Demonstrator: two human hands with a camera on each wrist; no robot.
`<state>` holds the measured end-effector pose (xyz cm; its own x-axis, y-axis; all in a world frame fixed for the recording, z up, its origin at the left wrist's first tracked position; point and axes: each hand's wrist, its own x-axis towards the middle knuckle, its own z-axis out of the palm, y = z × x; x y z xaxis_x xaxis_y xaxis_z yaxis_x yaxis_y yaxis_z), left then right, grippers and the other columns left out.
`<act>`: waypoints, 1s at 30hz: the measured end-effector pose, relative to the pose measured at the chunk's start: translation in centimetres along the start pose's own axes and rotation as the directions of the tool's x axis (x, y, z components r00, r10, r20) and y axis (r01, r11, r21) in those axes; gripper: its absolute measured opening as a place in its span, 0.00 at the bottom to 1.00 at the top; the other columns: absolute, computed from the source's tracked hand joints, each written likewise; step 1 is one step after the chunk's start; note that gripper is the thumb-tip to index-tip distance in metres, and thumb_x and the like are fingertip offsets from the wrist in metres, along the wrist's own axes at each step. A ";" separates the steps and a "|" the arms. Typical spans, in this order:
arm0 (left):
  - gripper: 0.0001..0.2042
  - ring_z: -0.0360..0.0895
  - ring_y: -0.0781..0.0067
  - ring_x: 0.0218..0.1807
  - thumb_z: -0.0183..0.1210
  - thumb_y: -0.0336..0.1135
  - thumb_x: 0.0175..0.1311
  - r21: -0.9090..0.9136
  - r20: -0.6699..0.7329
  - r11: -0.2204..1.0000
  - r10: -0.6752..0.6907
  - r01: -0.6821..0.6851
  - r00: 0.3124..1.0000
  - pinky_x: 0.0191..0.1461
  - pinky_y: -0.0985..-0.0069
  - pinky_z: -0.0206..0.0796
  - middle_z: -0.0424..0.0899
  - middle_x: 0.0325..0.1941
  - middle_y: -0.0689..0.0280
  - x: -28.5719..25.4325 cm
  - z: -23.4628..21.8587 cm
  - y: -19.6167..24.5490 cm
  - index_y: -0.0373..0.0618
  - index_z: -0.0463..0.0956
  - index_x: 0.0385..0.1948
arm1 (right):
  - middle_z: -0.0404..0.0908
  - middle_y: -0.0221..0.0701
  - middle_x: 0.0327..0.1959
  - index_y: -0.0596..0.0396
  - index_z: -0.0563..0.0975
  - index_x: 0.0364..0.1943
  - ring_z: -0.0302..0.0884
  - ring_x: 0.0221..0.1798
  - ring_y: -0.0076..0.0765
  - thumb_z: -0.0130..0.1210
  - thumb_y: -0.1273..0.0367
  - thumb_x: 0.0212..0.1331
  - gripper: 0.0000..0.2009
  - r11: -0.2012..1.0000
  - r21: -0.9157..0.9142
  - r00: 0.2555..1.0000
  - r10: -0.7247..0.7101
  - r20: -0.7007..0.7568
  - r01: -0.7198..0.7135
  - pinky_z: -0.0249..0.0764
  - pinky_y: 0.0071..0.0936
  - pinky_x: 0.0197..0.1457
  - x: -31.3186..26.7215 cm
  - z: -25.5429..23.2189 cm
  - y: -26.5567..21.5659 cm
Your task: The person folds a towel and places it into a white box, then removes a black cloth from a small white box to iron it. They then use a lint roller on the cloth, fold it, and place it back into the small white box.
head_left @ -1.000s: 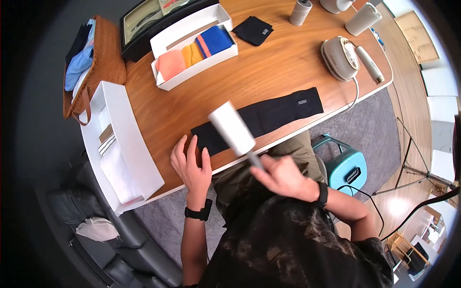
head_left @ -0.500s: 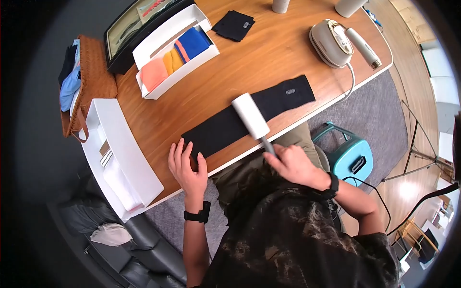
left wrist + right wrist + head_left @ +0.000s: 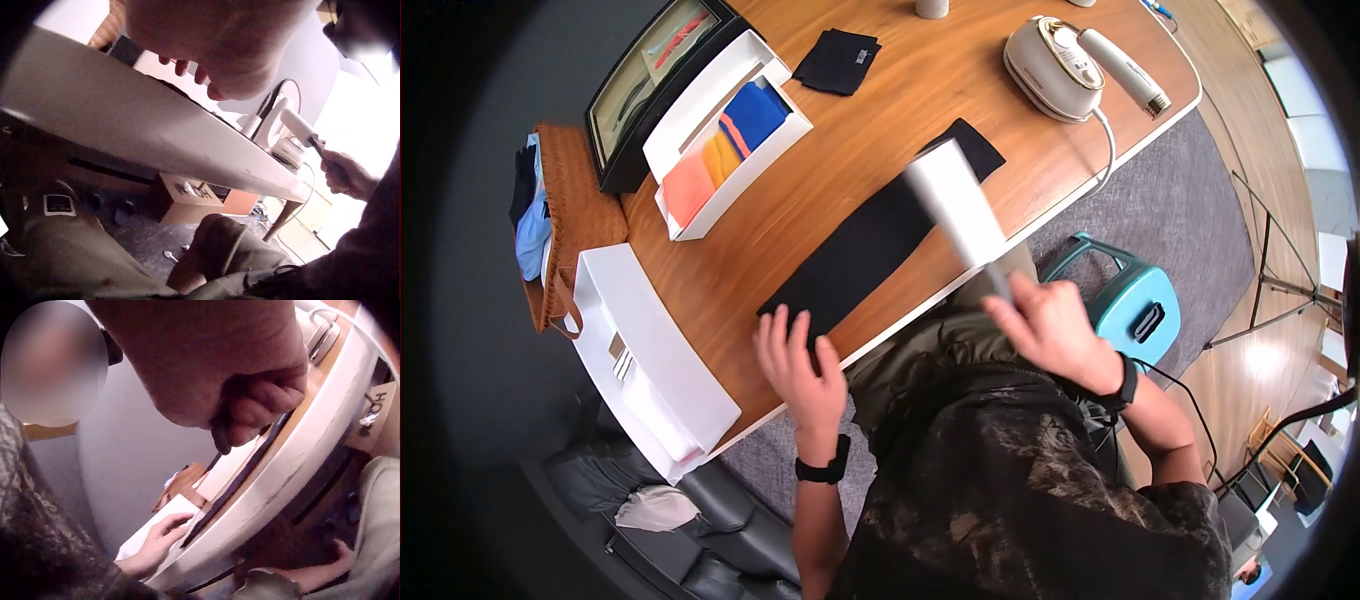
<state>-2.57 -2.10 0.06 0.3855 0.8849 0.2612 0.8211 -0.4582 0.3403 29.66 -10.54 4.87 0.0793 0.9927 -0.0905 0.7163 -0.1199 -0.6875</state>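
A long black fabric sleeve (image 3: 855, 255) lies flat on the wooden table, slanting toward the back right. My right hand (image 3: 1055, 325) grips the grey handle of a lint roller (image 3: 960, 205). The white roller head, blurred, overlaps the sleeve near its far end and hides part of it. In the left wrist view the lint roller (image 3: 296, 125) is seen side-on, its handle in the right hand (image 3: 347, 174). My left hand (image 3: 802, 372) has its fingers extended, fingertips right at the sleeve's near left end.
A white box of colourful folded fabric (image 3: 740, 180) stands back left, beside a folded black cloth (image 3: 838, 62). At left are a long white box (image 3: 665, 350) and a wicker basket (image 3: 580, 205). A garment steamer (image 3: 1055, 75) sits at right; a teal stool (image 3: 1138, 310) stands below.
My right hand has carried the lint roller along the sleeve toward its far end, and the roller now covers the label area. The left hand stays at the near end. The head view has turned.
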 end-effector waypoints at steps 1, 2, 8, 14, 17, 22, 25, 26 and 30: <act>0.22 0.61 0.38 0.78 0.57 0.38 0.71 -0.006 0.088 1.000 0.021 -0.020 0.996 0.81 0.39 0.48 0.70 0.75 0.48 0.5 0.2 1.3 0.38 0.75 0.64 | 0.74 0.47 0.14 0.56 0.73 0.29 0.78 0.20 0.61 0.56 0.55 0.74 0.20 0.999 -0.003 0.997 -0.043 0.058 0.044 0.75 0.53 0.26 0.3 0.6 -1.1; 0.26 0.57 0.38 0.80 0.57 0.40 0.72 -0.027 0.141 0.999 0.036 -0.032 0.989 0.82 0.39 0.46 0.66 0.77 0.46 1.4 0.4 2.8 0.37 0.72 0.67 | 0.75 0.47 0.14 0.56 0.74 0.30 0.78 0.20 0.61 0.55 0.55 0.74 0.20 0.998 0.015 0.993 -0.070 0.099 0.069 0.75 0.53 0.26 0.7 1.6 -1.7; 0.37 0.43 0.37 0.86 0.56 0.49 0.73 0.037 0.346 0.999 0.023 -0.038 0.938 0.85 0.41 0.34 0.53 0.84 0.43 2.0 1.9 4.7 0.35 0.58 0.78 | 0.77 0.48 0.15 0.58 0.78 0.35 0.80 0.21 0.61 0.54 0.54 0.74 0.19 0.997 0.045 0.972 -0.064 0.227 0.055 0.77 0.54 0.28 1.8 5.1 -1.8; 0.37 0.42 0.38 0.86 0.54 0.48 0.74 0.050 0.413 0.997 0.035 -0.061 0.910 0.85 0.41 0.32 0.50 0.85 0.44 1.6 1.1 3.6 0.35 0.56 0.79 | 0.77 0.48 0.16 0.57 0.79 0.35 0.81 0.23 0.61 0.51 0.52 0.76 0.21 0.990 -0.095 0.987 0.117 0.111 -0.107 0.77 0.54 0.30 2.1 1.0 3.0; 0.36 0.45 0.37 0.85 0.58 0.49 0.72 0.025 0.389 0.997 0.056 -0.072 0.919 0.84 0.39 0.36 0.54 0.85 0.46 1.5 1.2 3.4 0.38 0.61 0.77 | 0.75 0.53 0.20 0.59 0.77 0.31 0.78 0.27 0.66 0.53 0.56 0.76 0.20 0.959 -0.115 0.966 0.260 -0.006 -0.259 0.72 0.54 0.32 2.4 -2.2 4.9; 0.37 0.41 0.36 0.86 0.54 0.47 0.74 0.004 0.385 0.997 0.066 -0.073 0.921 0.85 0.39 0.31 0.49 0.85 0.43 1.4 1.0 3.5 0.35 0.57 0.78 | 0.74 0.48 0.16 0.56 0.75 0.30 0.78 0.24 0.64 0.52 0.55 0.76 0.20 0.969 -0.078 0.969 0.226 -0.104 -0.234 0.73 0.55 0.30 1.2 -3.8 4.3; 0.37 0.41 0.35 0.86 0.55 0.47 0.74 -0.023 0.341 0.994 0.108 -0.107 0.934 0.84 0.36 0.31 0.50 0.85 0.42 1.8 1.8 5.3 0.34 0.57 0.78 | 0.74 0.46 0.14 0.55 0.75 0.31 0.79 0.20 0.59 0.55 0.54 0.74 0.19 0.999 -0.029 1.000 0.025 0.008 -0.025 0.75 0.52 0.27 1.0 -1.7 1.3; 0.37 0.41 0.34 0.86 0.55 0.48 0.74 -0.044 0.360 0.992 0.128 -0.120 0.924 0.84 0.36 0.31 0.50 0.85 0.42 2.1 2.3 6.1 0.33 0.57 0.78 | 0.75 0.45 0.14 0.55 0.76 0.32 0.78 0.19 0.59 0.54 0.53 0.74 0.19 0.999 -0.040 0.998 -0.031 0.059 0.034 0.76 0.51 0.26 1.2 -0.5 0.6; 0.36 0.44 0.33 0.85 0.55 0.51 0.74 0.003 0.417 0.990 0.127 -0.141 0.900 0.83 0.37 0.34 0.55 0.84 0.44 2.6 3.8 7.2 0.32 0.61 0.75 | 0.77 0.44 0.14 0.57 0.78 0.38 0.80 0.20 0.58 0.52 0.52 0.75 0.20 0.995 -0.047 0.966 -0.075 0.247 0.089 0.76 0.50 0.26 2.1 2.3 -0.6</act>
<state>5.94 -2.85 -0.20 0.6266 0.7731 -0.0982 0.7599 -0.5782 0.2971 27.77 -8.45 3.41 -0.1483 0.9655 -0.2142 0.7524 -0.0304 -0.6580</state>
